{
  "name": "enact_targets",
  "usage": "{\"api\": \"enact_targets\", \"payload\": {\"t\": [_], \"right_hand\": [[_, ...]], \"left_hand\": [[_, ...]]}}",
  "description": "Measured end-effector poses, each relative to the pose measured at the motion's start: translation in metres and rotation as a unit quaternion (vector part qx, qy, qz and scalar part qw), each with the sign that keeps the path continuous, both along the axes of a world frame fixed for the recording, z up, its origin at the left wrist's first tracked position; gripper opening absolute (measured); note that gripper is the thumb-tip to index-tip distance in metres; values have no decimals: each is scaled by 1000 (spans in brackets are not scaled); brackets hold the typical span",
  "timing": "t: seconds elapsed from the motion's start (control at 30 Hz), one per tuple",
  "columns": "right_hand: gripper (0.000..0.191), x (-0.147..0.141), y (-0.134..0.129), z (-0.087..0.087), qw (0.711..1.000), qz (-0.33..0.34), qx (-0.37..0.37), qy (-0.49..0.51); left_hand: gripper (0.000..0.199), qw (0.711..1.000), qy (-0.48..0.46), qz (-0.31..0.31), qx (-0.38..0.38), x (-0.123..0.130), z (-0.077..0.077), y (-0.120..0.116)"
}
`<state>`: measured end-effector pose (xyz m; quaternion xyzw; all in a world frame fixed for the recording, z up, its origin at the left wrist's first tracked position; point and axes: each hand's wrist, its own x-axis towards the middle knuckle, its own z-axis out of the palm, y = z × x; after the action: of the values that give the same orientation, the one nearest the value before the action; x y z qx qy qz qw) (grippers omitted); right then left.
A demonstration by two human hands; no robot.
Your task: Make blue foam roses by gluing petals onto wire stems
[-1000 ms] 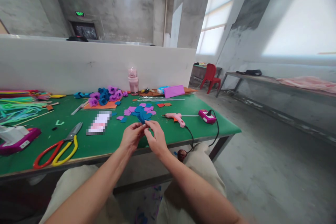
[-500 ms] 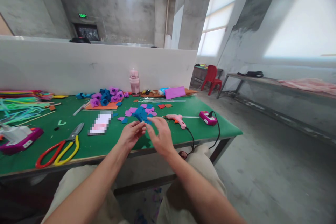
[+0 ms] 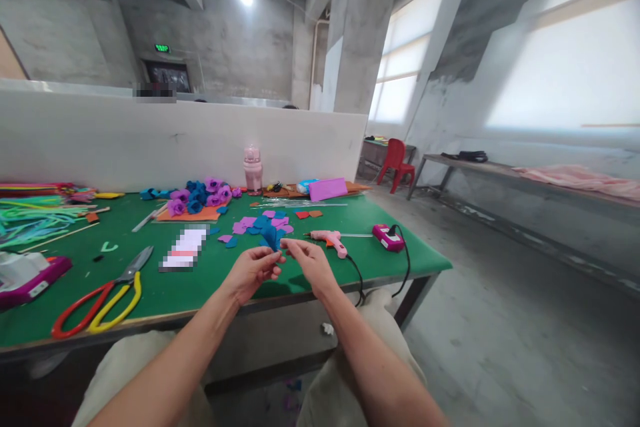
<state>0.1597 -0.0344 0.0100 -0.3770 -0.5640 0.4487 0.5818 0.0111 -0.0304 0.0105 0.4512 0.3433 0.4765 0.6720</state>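
My left hand is closed, pinching the base of a blue paper flower in front of me. From the right, the thumb and fingers of my right hand come together at the flower's lower edge. Exactly where they grip it is partly hidden. Loose purple and blue paper petals lie scattered just behind the flower. To the right of my right hand, a pink glue gun rests on the green tabletop, its nozzle towards the left.
Finished purple and blue paper flowers are heaped at the back. Scissors with red and yellow handles lie front left. A purple power socket with a black cable sits at the right. A pink bottle stands by the white partition.
My right hand's fingers have drawn together and lowered to the flower from a more spread pose. The blue flower now stands more upright in my left hand. The view has tilted up slightly.
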Motion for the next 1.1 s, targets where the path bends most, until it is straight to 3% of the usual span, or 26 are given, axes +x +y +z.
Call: {"api": "enact_targets", "payload": {"t": [0.1,0.2,0.47,0.63,0.83,0.97,1.1], "right_hand": [[30,-3,-1,-1,999,25,-24,-17],[31,-4,1,-6,999,4,-21,-33],[17,-2,-2,-3,980,-92,115,-135],[10,0,-9,6,960,-89,232,-126],[28,4,-15,13,946,-58,277,-161],[22,5,-16,15,941,-73,280,-177],[15,5,-16,14,938,-88,281,-182]], "left_hand": [[22,1000,10,-19,20,1,-3,0],[23,999,25,-6,30,2,-4,-2],[24,998,41,7,55,5,-1,-7],[14,979,85,86,165,4,4,-7],[5,935,159,177,265,0,7,-5],[5,921,188,171,294,-1,2,-3],[4,927,186,143,293,0,-3,-2]]}}
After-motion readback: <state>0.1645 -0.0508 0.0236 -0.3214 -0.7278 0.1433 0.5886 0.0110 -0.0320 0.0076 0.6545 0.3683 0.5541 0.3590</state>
